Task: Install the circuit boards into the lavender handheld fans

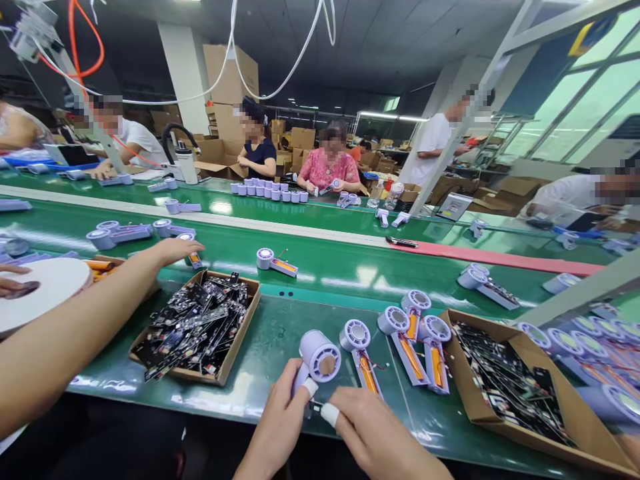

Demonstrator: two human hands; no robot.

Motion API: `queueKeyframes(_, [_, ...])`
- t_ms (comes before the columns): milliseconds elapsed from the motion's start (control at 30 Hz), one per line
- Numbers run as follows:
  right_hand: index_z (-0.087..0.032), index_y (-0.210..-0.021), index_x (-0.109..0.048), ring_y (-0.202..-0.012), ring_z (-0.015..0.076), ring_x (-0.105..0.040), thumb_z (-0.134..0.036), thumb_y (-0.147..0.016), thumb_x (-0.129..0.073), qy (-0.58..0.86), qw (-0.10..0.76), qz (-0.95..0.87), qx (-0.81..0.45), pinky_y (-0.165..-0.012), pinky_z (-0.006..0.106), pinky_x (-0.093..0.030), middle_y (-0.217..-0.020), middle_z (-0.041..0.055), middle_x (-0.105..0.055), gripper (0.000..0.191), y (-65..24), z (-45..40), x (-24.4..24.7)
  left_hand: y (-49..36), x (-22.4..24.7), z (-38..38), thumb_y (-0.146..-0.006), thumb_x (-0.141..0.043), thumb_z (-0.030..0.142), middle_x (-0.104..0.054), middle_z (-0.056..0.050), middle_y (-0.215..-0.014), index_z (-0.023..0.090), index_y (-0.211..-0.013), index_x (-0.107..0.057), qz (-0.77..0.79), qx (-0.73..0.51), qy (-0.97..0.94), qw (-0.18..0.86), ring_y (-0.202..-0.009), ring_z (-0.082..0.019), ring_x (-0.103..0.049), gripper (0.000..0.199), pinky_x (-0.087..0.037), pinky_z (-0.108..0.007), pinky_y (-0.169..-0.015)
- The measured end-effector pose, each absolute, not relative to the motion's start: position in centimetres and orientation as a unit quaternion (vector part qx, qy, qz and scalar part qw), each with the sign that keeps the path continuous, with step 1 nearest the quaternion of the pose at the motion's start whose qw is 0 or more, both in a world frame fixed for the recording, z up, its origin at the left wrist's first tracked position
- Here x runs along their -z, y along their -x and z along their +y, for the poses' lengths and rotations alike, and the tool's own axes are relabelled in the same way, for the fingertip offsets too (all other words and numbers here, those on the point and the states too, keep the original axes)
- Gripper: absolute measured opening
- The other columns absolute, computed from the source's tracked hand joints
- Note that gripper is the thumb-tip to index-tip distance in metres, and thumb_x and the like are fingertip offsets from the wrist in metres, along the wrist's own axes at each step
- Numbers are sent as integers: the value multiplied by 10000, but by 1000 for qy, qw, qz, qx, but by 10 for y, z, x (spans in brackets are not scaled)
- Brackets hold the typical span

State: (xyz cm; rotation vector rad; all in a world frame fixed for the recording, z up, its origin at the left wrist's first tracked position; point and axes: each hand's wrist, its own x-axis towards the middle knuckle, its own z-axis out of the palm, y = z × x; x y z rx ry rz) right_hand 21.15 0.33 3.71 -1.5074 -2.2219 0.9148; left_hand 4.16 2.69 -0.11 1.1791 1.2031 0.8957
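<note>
Left hand [277, 420], nearest the camera: clenched round the handle of a lavender handheld fan [320, 357], round head tilted up, above the green tabletop [280, 353]. Right hand [373, 430]: just beside the handle's lower end, fingers curled; grip on the fan impossible to confirm, contact hidden. White finger cots [310, 387] on the thumbs, probably as protection for skin or parts.

Just right of the hands, a row of open fan bodies [393, 321], laid face up, likely to keep the orange cells [369, 375] and red leads exposed. Beyond them, a cardboard tray [530, 440] of black circuit boards, apparently placed within easy reach. Second tray [240, 340] of similar boards on the left, beside a co-worker's bare arm [85, 313], hand [175, 250] open above the belt; white roll [45, 290] at far left, held by another hand.

Farther on, lavender fan heads [267, 191] lined up on a second belt, before a co-worker in a pink blouse [327, 167]. Stacked cartons [230, 73] at the back.
</note>
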Motion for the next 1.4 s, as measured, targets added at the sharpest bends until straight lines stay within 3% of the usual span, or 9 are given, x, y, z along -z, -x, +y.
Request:
queueKeyframes(133, [-174,-648,-561,-466,97,-431,-620,-904,-408,543,285,-554,-563,-454,214,-302,-527,-26,-493,537,-198,0,-6,-45,10,27,-850,-523,494,-565,22,-701,201,-932,-602,447,-406,-415,680,-662,-158,-518,314,-401,-247,-643])
queueKeyframes(267, [-175,-649,-528,-379,47,-304,-785,-680,-585,526,427,-328,-658,-369,187,-220,-490,-68,-428,614,-180,-7,27,-47,32,27,-816,-517,626,-516,39,-614,189,-911,-569,387,-406,-342,754,-535,-125,-469,450,-353,-233,-529])
queueKeyframes(467, [-161,-611,-516,-375,19,-279,-670,-643,-735,468,535,-201,-674,-355,153,-197,-476,-84,-406,555,-170,-11,36,-52,37,22,-732,-684,509,-681,-32,-882,200,-1130,-597,393,-425,-370,727,-721,-175,-589,511,-438,-261,-678])
queueKeyframes(600, [-157,-594,-514,-359,12,-263,-666,-638,-742,457,552,-187,-672,-346,137,-177,-426,-100,-363,560,-170,-11,35,-54,22,14,-807,-634,489,-684,-66,-1055,201,-1213,-585,419,-426,-416,686,-894,-217,-608,501,-455,-314,-856])
queueKeyframes(733, [-156,-624,-533,-343,13,-273,-685,-674,-700,500,536,-225,-641,-342,130,-182,-407,-96,-365,557,-167,-13,31,-60,21,8,-831,-579,516,-689,-78,-1053,189,-1283,-548,493,-424,-395,649,-909,-226,-617,559,-478,-318,-852])
queueKeyframes(933, [-193,-982,-623,-364,49,-320,-706,-681,-674,557,561,-254,-558,-335,161,-232,-513,-63,-483,597,-156,-24,35,-64,23,10,-858,-521,421,-642,-95,-1219,186,-1232,-595,572,-402,-446,559,-1075,-256,-571,448,-429,-318,-928])
queueKeyframes(1100, [-170,-1174,-605,-430,102,-445,-634,-735,-679,562,593,-298,-494,-377,200,-354,-597,-9,-578,642,-155,-32,51,-60,15,14,-859,-522,435,-674,-72,-1111,214,-1152,-632,563,-397,-438,578,-1113,-264,-547,384,-416,-328,-931])
queueKeyframes(1267, [-187,-1184,-652,-734,220,-694,-558,-859,-563,604,581,-372,-399,-586,269,-564,-913,84,-731,501,-163,-35,52,-62,10,14,-819,-547,564,-577,27,-651,193,-1233,-549,459,-397,-346,716,-613,-163,-554,556,-421,-253,-573])
queueKeyframes(1400, [-203,-1161,-684,-1016,251,-689,-426,-934,-482,627,560,-469,-269,-816,288,-576,-1122,87,-721,376,-169,-39,50,-66,4,15,-796,-579,593,-519,62,-564,186,-1214,-550,453,-403,-320,728,-531,-131,-498,584,-381,-221,-529])
